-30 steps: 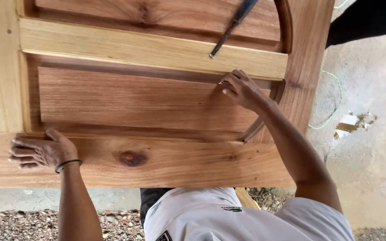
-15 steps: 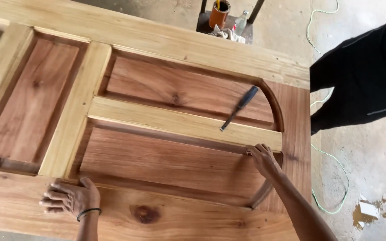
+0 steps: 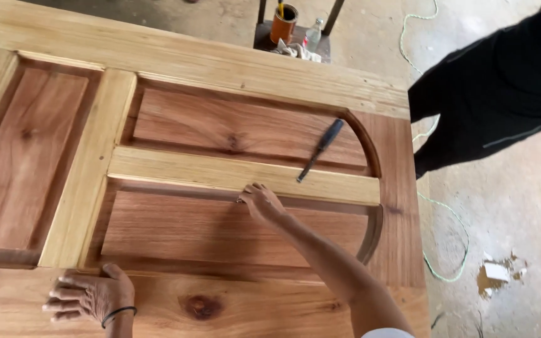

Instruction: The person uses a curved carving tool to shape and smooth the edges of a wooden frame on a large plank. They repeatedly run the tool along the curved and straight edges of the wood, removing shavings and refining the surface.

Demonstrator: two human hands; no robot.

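Nearest me, my left hand [image 3: 89,295] lies flat on the wooden door's [image 3: 220,62] bottom rail, fingers spread, gripping nothing. Further in, my right hand [image 3: 261,201] presses its curled fingers against the moulded edge of the lower panel [image 3: 208,228]; whether they pinch anything I cannot tell. Beyond, a dark-handled chisel [image 3: 319,150] rests across the middle rail. Past the door stand an orange can [image 3: 283,24] and a person in black [image 3: 496,87].

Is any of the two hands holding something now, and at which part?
Nothing is held. The left hand lies flat on the wooden door; the right hand presses its fingertips on the panel edge. The chisel lies untouched.
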